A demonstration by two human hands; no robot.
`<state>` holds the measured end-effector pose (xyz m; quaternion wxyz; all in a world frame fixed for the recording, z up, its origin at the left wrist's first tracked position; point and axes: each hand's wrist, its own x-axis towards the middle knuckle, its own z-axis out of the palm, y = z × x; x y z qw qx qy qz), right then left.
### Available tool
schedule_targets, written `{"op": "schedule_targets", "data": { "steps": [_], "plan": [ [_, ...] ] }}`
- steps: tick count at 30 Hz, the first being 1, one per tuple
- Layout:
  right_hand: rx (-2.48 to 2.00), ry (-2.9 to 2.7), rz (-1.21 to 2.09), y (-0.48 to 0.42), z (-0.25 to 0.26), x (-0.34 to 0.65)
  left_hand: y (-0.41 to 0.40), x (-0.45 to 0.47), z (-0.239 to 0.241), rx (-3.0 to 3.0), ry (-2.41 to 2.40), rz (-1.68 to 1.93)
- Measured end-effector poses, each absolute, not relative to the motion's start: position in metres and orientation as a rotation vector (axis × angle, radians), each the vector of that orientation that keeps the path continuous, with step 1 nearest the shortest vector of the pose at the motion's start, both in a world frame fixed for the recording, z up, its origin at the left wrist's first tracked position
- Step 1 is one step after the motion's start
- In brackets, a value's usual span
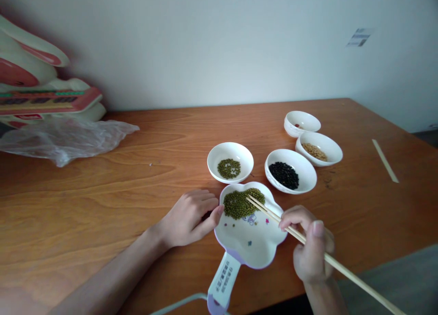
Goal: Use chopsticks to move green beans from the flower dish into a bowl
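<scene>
My right hand (311, 244) is closed around a pair of wooden chopsticks (345, 271). Their tips reach into the green mung beans (239, 204) heaped at the far side of a white, flower-shaped pan (253, 251) with a labelled handle (224, 278). With fingers curled, my left hand (195, 217) rests at the pan's left rim, its thumb touching the edge. Just beyond the pan stands a white bowl (231, 148) with some mung beans inside. Whether a bean sits between the chopstick tips is too small to tell.
To the right are white bowls of black beans (284, 174), yellowish beans (314, 151) and a few reddish bits (297, 126). A pale strip (385, 161) lies farther right. At left are a clear plastic bag (71, 139) and a toy keyboard (48, 100). The wall borders the table's back.
</scene>
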<state>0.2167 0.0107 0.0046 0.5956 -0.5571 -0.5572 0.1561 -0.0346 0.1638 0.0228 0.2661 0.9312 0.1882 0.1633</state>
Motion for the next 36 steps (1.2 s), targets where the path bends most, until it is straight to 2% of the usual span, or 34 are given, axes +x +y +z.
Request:
{"op": "schedule_targets", "data": {
  "steps": [10,25,36],
  "plan": [
    [-1.308,-1.304,0.333,0.0134,0.0016,0.2169,0.1642,-0.0355,0.0229,2.501,0.496,0.422],
    [-1.395,-1.068,0.47,0.0118,0.007,0.2153,0.164,-0.0347,0.025,2.511,0.498,0.441],
    [-1.383,-1.24,0.497,0.0111,0.0002,0.2183,0.1637,-0.034,0.026,2.537,0.495,0.462]
  ]
}}
